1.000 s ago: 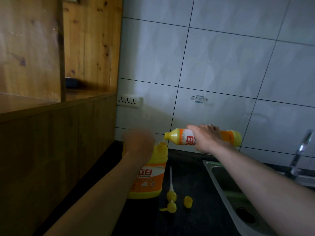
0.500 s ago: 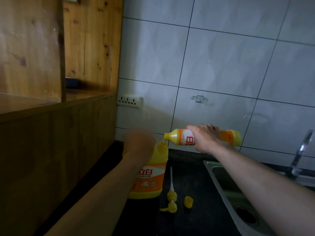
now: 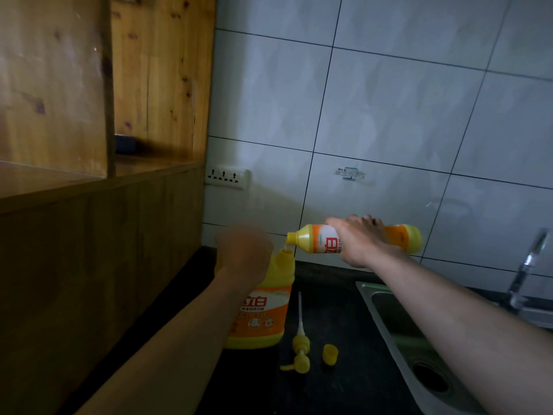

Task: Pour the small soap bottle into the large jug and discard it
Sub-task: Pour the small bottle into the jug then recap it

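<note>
Now: right hand [image 3: 356,244] tips small bottle [image 3: 317,242] | mouth over jug [image 3: 269,307]

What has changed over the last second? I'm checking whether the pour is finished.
Nothing visibly moved. The right hand still holds the small yellow-and-orange soap bottle sideways, spout over the mouth of the large yellow plastic jug, which the left hand still steadies.
</note>
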A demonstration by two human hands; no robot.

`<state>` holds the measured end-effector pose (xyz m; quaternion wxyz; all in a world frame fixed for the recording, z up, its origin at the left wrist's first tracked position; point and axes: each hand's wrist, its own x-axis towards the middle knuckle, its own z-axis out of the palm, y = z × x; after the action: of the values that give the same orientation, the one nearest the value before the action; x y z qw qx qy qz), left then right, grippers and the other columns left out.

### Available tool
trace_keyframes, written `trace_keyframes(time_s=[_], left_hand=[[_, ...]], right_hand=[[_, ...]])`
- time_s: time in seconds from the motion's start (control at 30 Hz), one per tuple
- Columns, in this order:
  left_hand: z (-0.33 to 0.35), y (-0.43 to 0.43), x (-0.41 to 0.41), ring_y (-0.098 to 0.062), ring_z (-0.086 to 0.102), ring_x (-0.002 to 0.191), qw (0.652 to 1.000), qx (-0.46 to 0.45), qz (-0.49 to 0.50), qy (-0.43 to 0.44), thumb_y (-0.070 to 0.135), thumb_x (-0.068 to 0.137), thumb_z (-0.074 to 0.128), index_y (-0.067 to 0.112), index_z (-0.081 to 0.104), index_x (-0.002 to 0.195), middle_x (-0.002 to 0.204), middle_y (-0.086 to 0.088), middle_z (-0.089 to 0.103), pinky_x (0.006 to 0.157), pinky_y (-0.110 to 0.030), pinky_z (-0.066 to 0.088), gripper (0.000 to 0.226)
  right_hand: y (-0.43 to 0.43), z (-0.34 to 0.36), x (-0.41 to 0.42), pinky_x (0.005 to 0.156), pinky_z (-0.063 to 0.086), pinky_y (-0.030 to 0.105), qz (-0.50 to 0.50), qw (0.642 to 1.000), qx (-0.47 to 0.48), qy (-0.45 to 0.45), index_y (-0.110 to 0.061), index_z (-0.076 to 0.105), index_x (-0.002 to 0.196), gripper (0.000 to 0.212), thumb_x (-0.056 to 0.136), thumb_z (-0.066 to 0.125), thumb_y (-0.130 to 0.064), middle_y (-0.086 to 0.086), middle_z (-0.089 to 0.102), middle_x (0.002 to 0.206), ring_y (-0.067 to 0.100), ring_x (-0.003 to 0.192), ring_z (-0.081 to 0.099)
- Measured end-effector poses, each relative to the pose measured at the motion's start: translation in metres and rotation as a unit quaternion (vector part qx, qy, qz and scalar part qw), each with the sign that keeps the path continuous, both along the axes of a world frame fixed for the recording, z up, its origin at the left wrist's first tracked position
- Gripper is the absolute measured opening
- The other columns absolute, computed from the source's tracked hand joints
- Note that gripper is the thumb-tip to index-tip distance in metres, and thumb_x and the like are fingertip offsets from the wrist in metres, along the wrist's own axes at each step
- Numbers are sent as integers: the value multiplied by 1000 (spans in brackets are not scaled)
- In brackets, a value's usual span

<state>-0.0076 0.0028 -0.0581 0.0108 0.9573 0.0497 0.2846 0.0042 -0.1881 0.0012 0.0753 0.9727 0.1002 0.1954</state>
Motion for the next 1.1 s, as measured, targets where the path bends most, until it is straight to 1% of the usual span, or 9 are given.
trace_keyframes(time_s=[0.3,0.47,0.63,0.9,1.1], left_hand=[[0,0,1,-30,51,107,1000,-3,4,1,25,96,37,10,54,105,111,-11,60,92,-48,38,24],[0,-1,0,-30,52,104,1000,6,5,-5,24,95,39,10,55,102,108,-11,61,89,-46,40,23],[1,-1,-2,-30,51,106,1000,14,7,0,24,96,39,9,55,105,109,-11,60,89,-47,40,23],[1,-1,-2,-31,50,108,1000,-7,0,3,26,97,34,9,53,105,111,-12,59,92,-47,38,26],[2,-1,-1,-31,51,109,1000,-3,0,12,24,96,37,9,53,107,113,-12,59,93,-48,39,25]], right_hand=[[-1,1,0,98,36,45,-4,1000,-1,-6,-32,48,119,49,79,66,-11,10,58,115,35,111,50],[-3,1,0,97,35,45,-4,1000,-3,-8,-33,48,121,49,80,65,-11,11,58,115,36,111,50],[-2,1,1,97,35,45,-4,1000,-2,-7,-33,48,119,48,79,65,-11,10,58,114,35,111,49],[-3,3,0,97,36,46,-2,1000,0,-13,-32,49,115,45,79,65,-11,10,58,112,35,109,50],[0,6,-2,97,35,45,-2,1000,-7,-11,-32,48,116,45,80,65,-11,10,57,114,35,111,49]])
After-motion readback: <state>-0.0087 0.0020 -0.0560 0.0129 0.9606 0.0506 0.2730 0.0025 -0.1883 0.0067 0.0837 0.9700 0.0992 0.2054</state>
